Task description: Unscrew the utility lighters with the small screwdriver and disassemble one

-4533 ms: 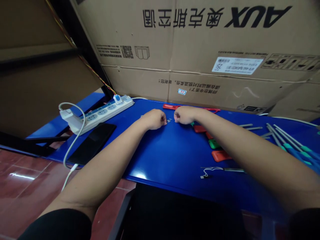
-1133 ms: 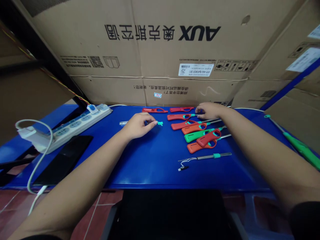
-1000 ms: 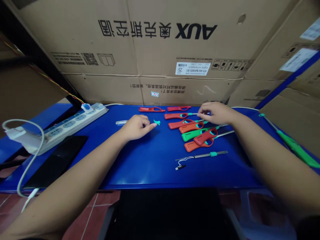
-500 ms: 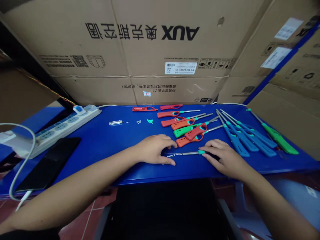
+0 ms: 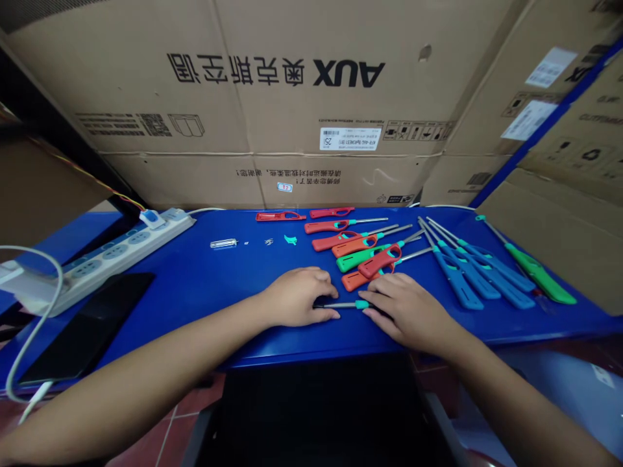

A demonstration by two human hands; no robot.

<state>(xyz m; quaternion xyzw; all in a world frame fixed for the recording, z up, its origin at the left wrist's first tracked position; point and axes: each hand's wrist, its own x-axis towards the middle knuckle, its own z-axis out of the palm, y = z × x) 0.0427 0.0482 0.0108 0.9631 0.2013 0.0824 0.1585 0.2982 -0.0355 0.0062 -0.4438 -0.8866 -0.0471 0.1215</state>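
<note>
A thin metal lighter tube (image 5: 346,305) with a teal collar (image 5: 361,304) lies level just above the blue table, between my two hands. My right hand (image 5: 406,308) is closed on its collar end with thumb and fingers. My left hand (image 5: 302,297) curves around the tube's other end, thumb and fingertips apart above and below it; the end inside the palm is partly hidden. Just beyond my right hand lies an orange gas lighter (image 5: 354,281), overlapped by a red lighter (image 5: 374,263) and close to a green lighter (image 5: 351,261).
Blue lighters (image 5: 460,282) and a green lighter (image 5: 545,279) lie at right. Red shell halves (image 5: 280,216), a teal trigger (image 5: 290,240), small metal bits (image 5: 268,242) and a clear tank (image 5: 223,244) lie farther back. A power strip (image 5: 121,250) and black phone (image 5: 92,324) are left. Cardboard (image 5: 272,123) walls the back.
My right hand has moved left with the metal tube, bringing its far end between my left thumb and fingers. The white wires seen before are now hidden. The left hand's gap has narrowed.
</note>
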